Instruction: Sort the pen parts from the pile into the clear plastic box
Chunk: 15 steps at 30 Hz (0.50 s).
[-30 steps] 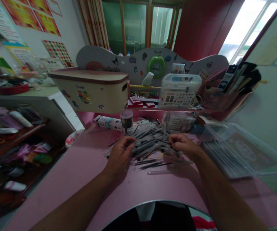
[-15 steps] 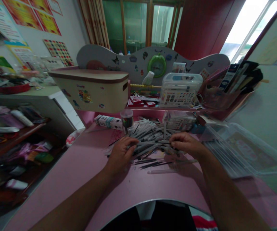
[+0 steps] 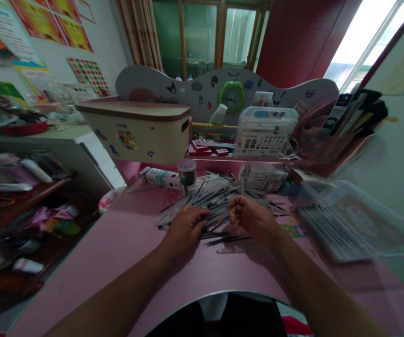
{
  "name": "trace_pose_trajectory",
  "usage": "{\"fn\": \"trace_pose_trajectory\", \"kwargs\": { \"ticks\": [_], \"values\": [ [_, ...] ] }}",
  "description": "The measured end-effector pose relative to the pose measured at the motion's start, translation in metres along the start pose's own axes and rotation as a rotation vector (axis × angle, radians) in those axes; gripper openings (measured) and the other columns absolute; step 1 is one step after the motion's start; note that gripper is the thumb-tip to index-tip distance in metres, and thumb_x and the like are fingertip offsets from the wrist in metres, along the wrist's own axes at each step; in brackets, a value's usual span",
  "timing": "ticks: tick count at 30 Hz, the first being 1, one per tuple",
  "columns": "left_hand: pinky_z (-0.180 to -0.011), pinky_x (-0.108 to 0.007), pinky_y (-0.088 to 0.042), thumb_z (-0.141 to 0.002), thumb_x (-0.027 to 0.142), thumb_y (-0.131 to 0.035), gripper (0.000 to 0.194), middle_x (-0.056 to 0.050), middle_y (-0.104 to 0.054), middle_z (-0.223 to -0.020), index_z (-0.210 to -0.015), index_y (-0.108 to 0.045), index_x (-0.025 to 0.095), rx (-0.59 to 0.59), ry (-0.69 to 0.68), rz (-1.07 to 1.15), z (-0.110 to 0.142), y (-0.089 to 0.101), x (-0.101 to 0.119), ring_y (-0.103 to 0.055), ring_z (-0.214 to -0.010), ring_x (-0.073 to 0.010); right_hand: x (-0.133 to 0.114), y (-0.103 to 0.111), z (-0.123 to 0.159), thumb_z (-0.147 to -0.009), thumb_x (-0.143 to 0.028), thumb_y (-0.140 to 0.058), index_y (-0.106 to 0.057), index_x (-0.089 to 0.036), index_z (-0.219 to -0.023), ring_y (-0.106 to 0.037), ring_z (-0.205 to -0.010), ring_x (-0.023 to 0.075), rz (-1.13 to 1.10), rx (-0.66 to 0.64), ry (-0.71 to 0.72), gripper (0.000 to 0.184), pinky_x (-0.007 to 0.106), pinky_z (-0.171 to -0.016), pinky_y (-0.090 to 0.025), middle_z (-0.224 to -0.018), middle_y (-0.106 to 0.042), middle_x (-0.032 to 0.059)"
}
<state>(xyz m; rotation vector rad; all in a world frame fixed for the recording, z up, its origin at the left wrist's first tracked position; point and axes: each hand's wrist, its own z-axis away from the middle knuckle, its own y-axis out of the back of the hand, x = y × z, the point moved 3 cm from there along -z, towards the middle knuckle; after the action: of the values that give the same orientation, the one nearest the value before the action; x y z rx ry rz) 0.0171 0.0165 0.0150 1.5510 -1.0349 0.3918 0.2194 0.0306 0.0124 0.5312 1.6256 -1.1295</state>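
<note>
A loose heap of clear and grey pens [image 3: 219,194] lies on the pink desk. At its left front edge my left hand [image 3: 184,229] is bent around some pen ends, thumb and index finger on either side of them. My right hand [image 3: 249,216] is closed, its fingers curled in over the heap's right front part. What it may hold is hidden. Just in front of the hands lie several thin dark refills [image 3: 225,239]. Nearer to me is a single clear pen barrel [image 3: 235,251].
To the right stands an open clear plastic box [image 3: 373,220] with a row of grey pens [image 3: 331,234] at its left. Behind the heap are a clear cup [image 3: 187,175], a long printed carton [image 3: 160,178] and a clear case [image 3: 263,175]. A lidded cream bin [image 3: 135,135] sits on the shelf.
My right hand has moved left and slightly toward me, closer to my left hand, with its fingers now curled in. The left hand has shifted slightly right. The view has shifted a little.
</note>
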Motion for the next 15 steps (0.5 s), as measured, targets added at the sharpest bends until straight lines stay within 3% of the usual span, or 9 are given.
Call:
{"fn": "trace_pose_trajectory", "kwargs": {
  "ticks": [4,9,12,15],
  "values": [
    [-0.086,-0.037,-0.046,-0.087,0.012,-0.058,0.025,-0.006,-0.068,-0.092,-0.103,-0.076,0.02,-0.007,-0.029,0.025,-0.001,-0.001,-0.002,-0.058,-0.096,-0.0231,0.005,-0.002,0.0,-0.081,-0.041,-0.075,-0.054,-0.022,-0.096,-0.054,-0.049,0.0094,0.014,0.072,-0.015,0.032,0.02,-0.048,-0.041,-0.064,-0.058,-0.0055],
    [-0.086,-0.036,-0.046,-0.088,0.017,-0.059,0.026,-0.006,-0.066,-0.099,-0.111,-0.072,0.021,0.063,0.045,0.165,0.0,0.002,-0.003,-0.06,-0.095,-0.0211,0.012,-0.006,0.002,-0.085,-0.036,-0.069,-0.051,-0.024,-0.098,-0.049,-0.051,0.0093,0.125,0.181,0.051,0.025,0.021,-0.05,-0.039,-0.071,-0.056,-0.0064],
    [-0.074,-0.031,-0.047,-0.09,0.02,-0.057,0.051,-0.002,-0.063,-0.093,-0.141,-0.05,0.024,0.129,0.117,0.345,0.0,0.004,-0.002,-0.059,-0.081,-0.0163,0.014,-0.016,0.004,-0.091,-0.021,-0.059,-0.059,-0.022,-0.095,-0.056,-0.07,0.014,0.541,0.195,0.175,0.005,0.027,-0.066,-0.045,-0.082,-0.061,-0.0008],
    [-0.073,-0.029,-0.045,-0.09,0.018,-0.056,0.077,0.002,-0.062,-0.088,-0.157,-0.018,0.027,0.136,0.096,0.443,0.0,0.005,0.002,-0.058,-0.077,-0.0143,0.019,-0.034,0.004,-0.088,-0.007,-0.055,-0.067,-0.02,-0.088,-0.056,-0.09,0.0191,1.059,0.073,0.322,0.017,0.033,-0.083,-0.044,-0.093,-0.064,0.005]
  ]
}}
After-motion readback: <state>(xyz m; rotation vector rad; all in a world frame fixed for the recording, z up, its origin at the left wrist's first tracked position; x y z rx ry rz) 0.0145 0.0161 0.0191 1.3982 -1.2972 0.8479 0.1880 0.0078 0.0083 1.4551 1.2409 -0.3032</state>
